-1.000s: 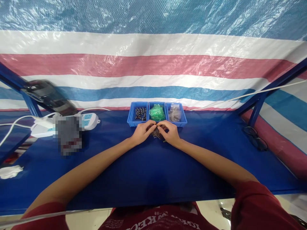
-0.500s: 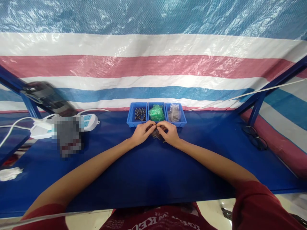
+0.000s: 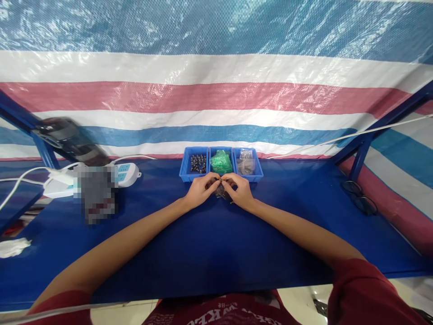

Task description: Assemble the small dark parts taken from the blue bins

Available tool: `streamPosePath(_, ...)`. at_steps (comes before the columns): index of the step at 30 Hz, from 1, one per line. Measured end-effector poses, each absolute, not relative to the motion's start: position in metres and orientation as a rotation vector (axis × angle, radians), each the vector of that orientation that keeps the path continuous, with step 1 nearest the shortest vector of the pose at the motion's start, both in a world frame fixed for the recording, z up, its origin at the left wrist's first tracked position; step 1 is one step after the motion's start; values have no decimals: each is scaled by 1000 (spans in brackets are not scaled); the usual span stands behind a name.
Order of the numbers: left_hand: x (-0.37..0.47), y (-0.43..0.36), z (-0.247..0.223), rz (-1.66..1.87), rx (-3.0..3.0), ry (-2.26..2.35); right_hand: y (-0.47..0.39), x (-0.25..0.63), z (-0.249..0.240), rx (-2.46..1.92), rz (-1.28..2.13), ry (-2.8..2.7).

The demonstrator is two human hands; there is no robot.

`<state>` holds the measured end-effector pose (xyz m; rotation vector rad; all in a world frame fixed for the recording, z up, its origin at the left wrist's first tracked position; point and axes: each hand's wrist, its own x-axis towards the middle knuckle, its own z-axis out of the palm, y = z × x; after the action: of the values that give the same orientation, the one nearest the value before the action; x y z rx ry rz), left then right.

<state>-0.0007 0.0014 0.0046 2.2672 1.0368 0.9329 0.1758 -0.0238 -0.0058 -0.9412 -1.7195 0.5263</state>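
My left hand (image 3: 202, 189) and my right hand (image 3: 239, 190) meet just in front of three blue bins, fingertips nearly touching. Both are pinched at the top of a small clear bag (image 3: 221, 191) with dark bits in it, which hangs or lies between them. The left bin (image 3: 184, 173) holds several small dark metal-like parts (image 3: 198, 163). Green plastic packets (image 3: 221, 161) fill the middle bin. In the right bin (image 3: 259, 173) are clear bags (image 3: 246, 162) with greyish contents. Fingers partly hide the bag's upper edge.
On the left of the blue table (image 3: 209, 253) are a white power strip (image 3: 130, 174), a blurred-out dark object (image 3: 98, 194), a dark bottle (image 3: 72, 141) and white tissue (image 3: 14, 247). Glasses (image 3: 359, 197) lie at the right. A striped sheet (image 3: 216, 97) hangs behind.
My fingertips have shifted slightly at the bag's top, and a thin light edge now shows between them. The whole view has moved down a little.
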Motion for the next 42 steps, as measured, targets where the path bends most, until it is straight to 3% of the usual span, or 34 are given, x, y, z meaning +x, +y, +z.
streamPosePath(42, -2, -1, 5, 935, 2269, 947, -24, 177, -1, -958, 425, -1805)
